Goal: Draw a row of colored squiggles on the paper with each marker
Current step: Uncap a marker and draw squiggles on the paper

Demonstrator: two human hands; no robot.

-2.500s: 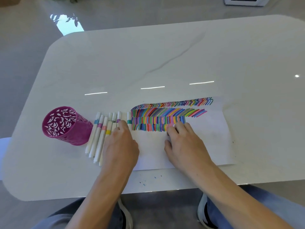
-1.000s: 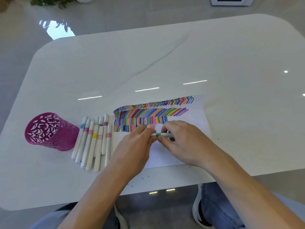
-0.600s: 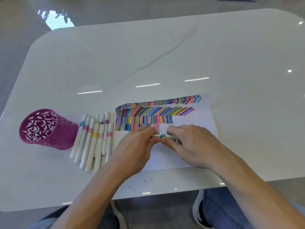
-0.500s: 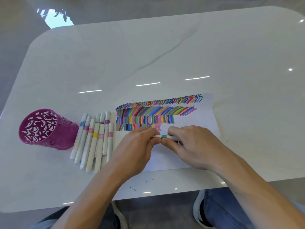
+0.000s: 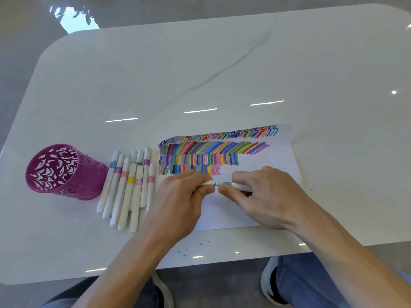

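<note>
My left hand (image 5: 184, 203) pinches the white cap (image 5: 208, 182) between thumb and bent forefinger, with the other fingers curled in beneath. My right hand (image 5: 266, 196) grips the green-banded marker (image 5: 238, 186) by its barrel. The thumb is underneath, the fingers are curled over the top, and the barrel runs off to the right under my palm. Cap and marker lie in one line between my two hands. A narrow gap shows between them, with a bit of the green tip (image 5: 215, 184) in it. My thumbs are near each other but apart.

Both hands are over the bare lower part of the paper (image 5: 280, 165); I cannot tell whether they rest on it. Just beyond my fingers run the rows of coloured strokes (image 5: 213, 152), and the lowest row ends just past my left knuckles.

To the left of my left hand lie the loose markers (image 5: 129, 187), white with coloured bands, side by side, the nearest just beside that hand. Beyond them, further left, is the magenta cut-out cup (image 5: 64, 172), right against the outermost marker. I cannot tell whether it stands or lies tipped.

All of this sits on the white table (image 5: 200, 74). A few ink specks (image 5: 184, 254) dot it beside my left forearm, near its edge. Below my right forearm, past that edge, my jeans (image 5: 300, 285) show.
</note>
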